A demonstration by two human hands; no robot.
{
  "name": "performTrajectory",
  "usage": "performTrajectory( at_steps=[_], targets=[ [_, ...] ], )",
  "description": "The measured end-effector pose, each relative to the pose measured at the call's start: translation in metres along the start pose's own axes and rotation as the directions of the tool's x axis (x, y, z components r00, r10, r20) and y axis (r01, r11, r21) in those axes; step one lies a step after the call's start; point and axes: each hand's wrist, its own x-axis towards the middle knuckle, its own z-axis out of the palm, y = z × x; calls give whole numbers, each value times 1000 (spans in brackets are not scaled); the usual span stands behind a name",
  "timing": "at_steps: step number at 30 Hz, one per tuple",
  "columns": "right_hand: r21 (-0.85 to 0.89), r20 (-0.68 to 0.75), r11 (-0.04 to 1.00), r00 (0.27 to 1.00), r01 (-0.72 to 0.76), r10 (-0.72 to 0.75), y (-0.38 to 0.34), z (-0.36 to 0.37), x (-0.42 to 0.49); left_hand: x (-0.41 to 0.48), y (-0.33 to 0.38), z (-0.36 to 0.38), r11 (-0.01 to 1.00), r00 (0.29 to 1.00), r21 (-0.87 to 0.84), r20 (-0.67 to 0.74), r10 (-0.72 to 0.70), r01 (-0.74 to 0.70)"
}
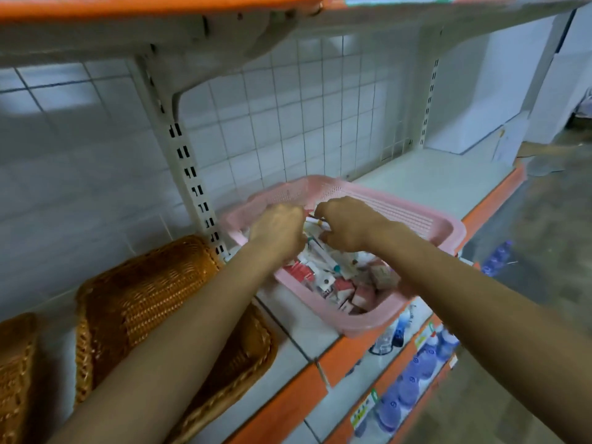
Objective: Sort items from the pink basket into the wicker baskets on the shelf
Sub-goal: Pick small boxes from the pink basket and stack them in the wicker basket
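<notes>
A pink plastic basket stands on the white shelf, filled with several small red and white boxes and packaged thin items. Both my hands reach into it from the near side. My left hand has its fingers curled over the pile at the basket's left. My right hand is curled beside it, and a thin pen-like item shows between the two hands. Which hand holds it I cannot tell for sure. A wicker basket sits on the shelf to the left, under my left forearm.
A second wicker basket is at the far left edge. An upper shelf with an orange edge hangs overhead. Blue bottles fill the shelf below. A wire grid backs the shelf, and bare shelf surface extends to the right.
</notes>
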Motion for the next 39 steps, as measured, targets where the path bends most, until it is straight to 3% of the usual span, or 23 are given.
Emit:
performTrajectory(
  at_steps=[8,15,21,27,34,39],
  targets=[
    [-19,248,976,946,218,-207,29,1,61,40,-22,19,995,982,20,158,-104,102],
    [-68,324,938,897,340,-301,42,13,109,51,-25,28,983,956,-40,243,-165,180],
    [-59,386,932,869,358,-309,52,37,132,53,-27,34,971,950,-78,239,-202,227],
    [-33,251,938,912,344,-326,51,42,139,55,-23,34,962,948,-54,196,-251,266],
    [-21,201,911,895,411,-399,44,31,129,50,-14,26,942,943,-67,70,-325,330],
    [36,62,887,885,460,-461,39,6,115,39,-9,21,916,919,-96,-24,-393,389]
  ],
)
